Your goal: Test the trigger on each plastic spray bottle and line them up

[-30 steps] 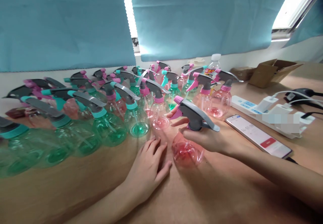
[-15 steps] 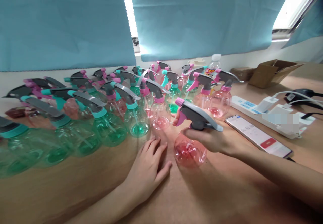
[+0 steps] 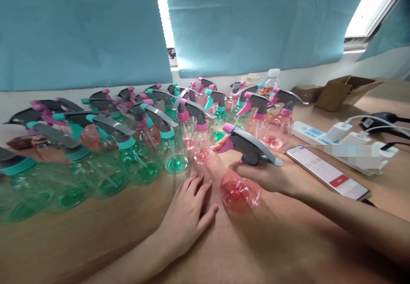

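Observation:
A pink, see-through spray bottle [image 3: 241,195] with a grey head and pink trigger stands on the table before me. My right hand [image 3: 267,175] is closed around its neck from the right, and a fingertip pokes out on the left by the trigger. The other fingers are hidden behind the bottle. My left hand [image 3: 188,209] lies palm down on the table to the left of this bottle, fingers stretched out and holding nothing. Just beyond the left fingertips stand a clear-pink spray bottle [image 3: 204,147] and a green spray bottle [image 3: 173,158].
Several more pink and green spray bottles crowd the left and back, such as a green one [image 3: 139,164]. To the right lie a phone [image 3: 326,171] and a white power strip [image 3: 307,132] with plugs and cables. An opened cardboard box [image 3: 339,94] sits farther back.
A finger of my right hand has stretched out farther left past the pink trigger. My left hand and the bottles have stayed in place.

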Tool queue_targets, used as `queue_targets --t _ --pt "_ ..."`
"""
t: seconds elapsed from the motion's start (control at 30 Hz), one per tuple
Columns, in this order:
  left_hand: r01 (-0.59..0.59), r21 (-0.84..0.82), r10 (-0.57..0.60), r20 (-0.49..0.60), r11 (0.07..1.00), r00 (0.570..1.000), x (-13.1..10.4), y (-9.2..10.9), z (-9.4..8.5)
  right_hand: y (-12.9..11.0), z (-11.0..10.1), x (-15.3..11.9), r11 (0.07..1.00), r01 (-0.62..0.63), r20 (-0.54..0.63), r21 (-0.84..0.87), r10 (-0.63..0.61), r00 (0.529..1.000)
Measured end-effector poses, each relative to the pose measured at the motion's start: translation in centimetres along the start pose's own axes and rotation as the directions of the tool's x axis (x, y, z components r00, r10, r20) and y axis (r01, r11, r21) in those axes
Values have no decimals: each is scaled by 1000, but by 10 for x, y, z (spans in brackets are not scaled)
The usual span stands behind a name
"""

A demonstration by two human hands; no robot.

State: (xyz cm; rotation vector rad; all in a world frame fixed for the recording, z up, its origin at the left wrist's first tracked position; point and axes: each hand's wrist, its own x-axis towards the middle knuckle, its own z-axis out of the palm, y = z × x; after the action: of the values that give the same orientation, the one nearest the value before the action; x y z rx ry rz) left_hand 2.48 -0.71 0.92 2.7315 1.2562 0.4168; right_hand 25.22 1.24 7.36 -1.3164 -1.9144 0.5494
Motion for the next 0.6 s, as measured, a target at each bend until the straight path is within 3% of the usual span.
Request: queue_targets --t 0.13,0.3,0.6 --pt "-2 -10 2 -23 1000 1000 0 -1 3 5 8 4 992 53 -74 111 -45 996" --pt "-16 -14 15 -72 1000 997 -1 -4 9 -3 11 6 947 107 -29 302 -103 994" --pt "-18 -14 16 -79 1000 997 -1 -5 9 -2 11 6 937 92 -13 337 -93 996"
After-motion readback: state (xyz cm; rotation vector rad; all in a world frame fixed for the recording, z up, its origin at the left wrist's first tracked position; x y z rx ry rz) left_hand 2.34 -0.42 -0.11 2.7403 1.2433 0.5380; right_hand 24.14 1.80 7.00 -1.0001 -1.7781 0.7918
